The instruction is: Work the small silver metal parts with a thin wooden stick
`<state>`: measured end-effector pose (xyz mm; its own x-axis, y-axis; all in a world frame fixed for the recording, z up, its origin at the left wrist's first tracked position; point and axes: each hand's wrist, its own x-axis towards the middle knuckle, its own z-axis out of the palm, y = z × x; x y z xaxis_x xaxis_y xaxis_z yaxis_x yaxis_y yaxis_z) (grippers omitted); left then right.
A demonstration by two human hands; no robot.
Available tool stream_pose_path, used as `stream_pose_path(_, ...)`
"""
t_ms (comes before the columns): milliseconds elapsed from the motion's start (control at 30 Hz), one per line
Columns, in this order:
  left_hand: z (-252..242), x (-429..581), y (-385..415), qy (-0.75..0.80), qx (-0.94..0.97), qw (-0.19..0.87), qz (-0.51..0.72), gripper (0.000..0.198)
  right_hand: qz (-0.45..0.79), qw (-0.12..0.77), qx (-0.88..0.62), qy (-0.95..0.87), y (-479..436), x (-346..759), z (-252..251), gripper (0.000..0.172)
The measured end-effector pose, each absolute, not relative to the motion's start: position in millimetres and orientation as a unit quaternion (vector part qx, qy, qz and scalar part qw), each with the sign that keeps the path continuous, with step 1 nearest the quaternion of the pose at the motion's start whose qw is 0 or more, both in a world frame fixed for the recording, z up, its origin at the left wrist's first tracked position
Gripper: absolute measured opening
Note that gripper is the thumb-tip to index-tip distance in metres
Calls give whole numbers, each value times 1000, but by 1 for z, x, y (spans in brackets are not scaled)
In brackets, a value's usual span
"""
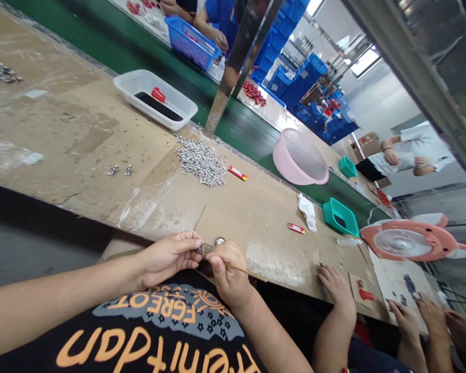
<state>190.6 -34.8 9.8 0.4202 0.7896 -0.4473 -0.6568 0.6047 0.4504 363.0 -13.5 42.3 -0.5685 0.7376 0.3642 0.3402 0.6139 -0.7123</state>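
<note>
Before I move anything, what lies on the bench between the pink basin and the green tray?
In the head view, a crumpled white tissue lies between the pink plastic basin and the green plastic tray, beside a small red packet.

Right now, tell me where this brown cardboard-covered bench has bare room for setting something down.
The widest patch lies between the white perforated plastic basket and the heap of silver parts. A second sits between that heap and the pink plastic basin. Crowded: the far right, around the teal plastic tray and a co-worker's hand, and by the left hand and right hand.
</note>
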Motion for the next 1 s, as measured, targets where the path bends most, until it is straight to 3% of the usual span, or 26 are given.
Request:
stream_pose_path(200,13,185,-31,330,90,830,440,7,305,343,-303,-835,-4,366,42,23)
stream_pose_path(367,11,174,-26,338,82,817,461,8,257,371,-385,-805,57,375,35,22)
stream_pose_path(500,9,164,-22,336,77,809,475,7,123,247,-434,-858,126,365,25,18)
stream_pose_path(600,9,160,-18,335,81,807,479,8,90,157,-437,-881,164,351,13,15)
stream_pose_path(1000,6,156,-8,345,84,811,465,10,82,15,-393,-916,215,328,8,23)
